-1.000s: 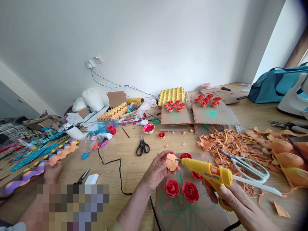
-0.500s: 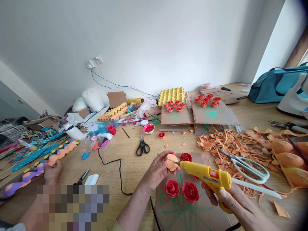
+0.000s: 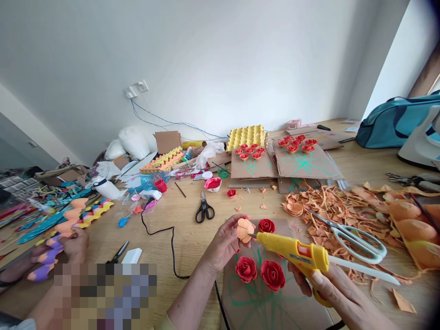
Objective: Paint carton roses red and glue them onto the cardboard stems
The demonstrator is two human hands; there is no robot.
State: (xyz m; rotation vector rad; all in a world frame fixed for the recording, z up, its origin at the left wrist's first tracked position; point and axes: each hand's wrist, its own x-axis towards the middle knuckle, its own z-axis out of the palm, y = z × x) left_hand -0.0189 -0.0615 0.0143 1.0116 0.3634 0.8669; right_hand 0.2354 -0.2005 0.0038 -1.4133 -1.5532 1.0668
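Observation:
Between the fingers of my left hand (image 3: 222, 245) is an orange egg-carton flower (image 3: 245, 230), its petals facing me. My right hand (image 3: 330, 286) grips a yellow hot glue gun (image 3: 294, 249) with a white glue stick (image 3: 364, 271) sticking out of its back. The nozzle tip is at the orange flower's petals; whether glue is coming out I cannot tell. Below both hands lies a cardboard sheet (image 3: 275, 309) with green painted lines. On it sit red paper roses, among them one rose (image 3: 272, 275) near the middle and another (image 3: 246, 269) left of it.
Black scissors (image 3: 205, 211) lie ahead of my hands. Light-blue scissors (image 3: 360, 240) rest on orange carton scraps (image 3: 330, 206) at right. Finished flower boards (image 3: 254, 168) lean behind. At left, a co-worker's hands (image 3: 74, 245) hold a painted carton strip (image 3: 50, 256). A black cord (image 3: 173, 252) crosses the table.
The co-worker's carton strip has shifted and bent, and a second hand of theirs now shows on it. My hands hold nearly the same pose, the nozzle slightly further left on the flower.

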